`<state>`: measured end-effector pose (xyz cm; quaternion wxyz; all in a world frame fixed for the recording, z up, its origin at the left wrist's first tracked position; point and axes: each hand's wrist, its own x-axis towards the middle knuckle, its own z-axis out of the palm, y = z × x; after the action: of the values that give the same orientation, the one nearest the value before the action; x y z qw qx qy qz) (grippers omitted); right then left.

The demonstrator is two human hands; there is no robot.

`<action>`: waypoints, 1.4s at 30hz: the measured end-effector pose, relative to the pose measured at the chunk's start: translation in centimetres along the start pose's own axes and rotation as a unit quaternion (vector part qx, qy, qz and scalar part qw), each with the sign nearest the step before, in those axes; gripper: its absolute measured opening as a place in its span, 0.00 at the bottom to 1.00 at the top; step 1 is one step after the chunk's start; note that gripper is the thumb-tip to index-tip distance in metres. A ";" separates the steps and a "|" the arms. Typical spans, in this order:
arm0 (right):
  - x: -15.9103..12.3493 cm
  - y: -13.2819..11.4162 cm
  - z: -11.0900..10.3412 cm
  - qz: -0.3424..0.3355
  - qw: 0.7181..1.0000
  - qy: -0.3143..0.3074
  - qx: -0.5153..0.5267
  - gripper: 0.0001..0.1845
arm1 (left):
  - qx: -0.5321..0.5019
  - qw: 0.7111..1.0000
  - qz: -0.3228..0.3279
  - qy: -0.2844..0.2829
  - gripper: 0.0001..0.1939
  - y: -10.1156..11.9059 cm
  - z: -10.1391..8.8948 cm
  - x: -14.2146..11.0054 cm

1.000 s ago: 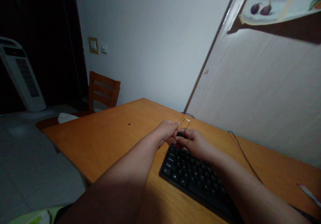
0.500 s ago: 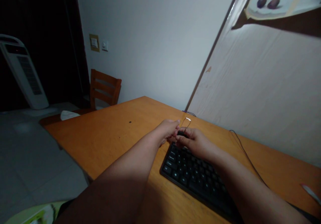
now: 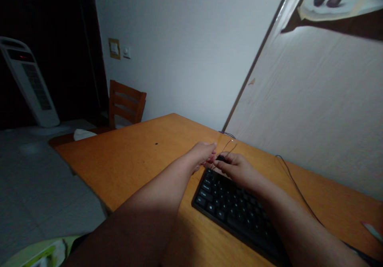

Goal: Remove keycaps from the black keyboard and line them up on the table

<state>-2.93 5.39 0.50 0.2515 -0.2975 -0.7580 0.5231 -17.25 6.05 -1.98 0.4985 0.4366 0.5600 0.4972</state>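
A black keyboard (image 3: 236,211) lies on the orange wooden table (image 3: 134,163). At its far left corner my left hand (image 3: 202,155) pinches a thin wire loop (image 3: 229,145) that rises just behind the fingers. My right hand (image 3: 239,169) is closed beside it, fingertips on a small dark piece (image 3: 221,158) over the corner keys. The two hands nearly touch.
A thin dark cable (image 3: 295,183) runs along the table by the right wall. A wooden chair (image 3: 125,103) stands at the far end, a white fan heater (image 3: 30,87) on the floor at left. A white object (image 3: 372,230) lies at the right edge.
The wire loop has tilted and spread to the right. Both hands stay at the keyboard's corner with small finger shifts; the view has drifted slightly.
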 end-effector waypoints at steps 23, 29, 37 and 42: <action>1.2 1.8 2.6 0.037 0.984 0.176 0.015 0.07 | -0.044 0.997 -0.025 0.052 0.26 0.3 0.4 -0.5; 0.7 1.4 2.8 0.044 0.978 0.204 0.012 0.08 | -0.079 0.994 -0.047 0.053 0.31 0.2 0.9 -0.5; 0.6 1.8 2.5 0.061 0.973 0.224 0.003 0.07 | -0.096 0.993 -0.054 0.050 0.33 0.0 1.0 -0.6; 0.3 1.0 2.5 0.072 0.971 0.226 0.027 0.07 | -0.090 0.994 -0.054 0.042 0.33 0.0 0.9 -0.5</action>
<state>-4.65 4.25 -1.22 0.3862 -0.4550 -0.6438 0.4790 -16.28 5.65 -1.95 0.5376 0.3379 0.5564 0.5360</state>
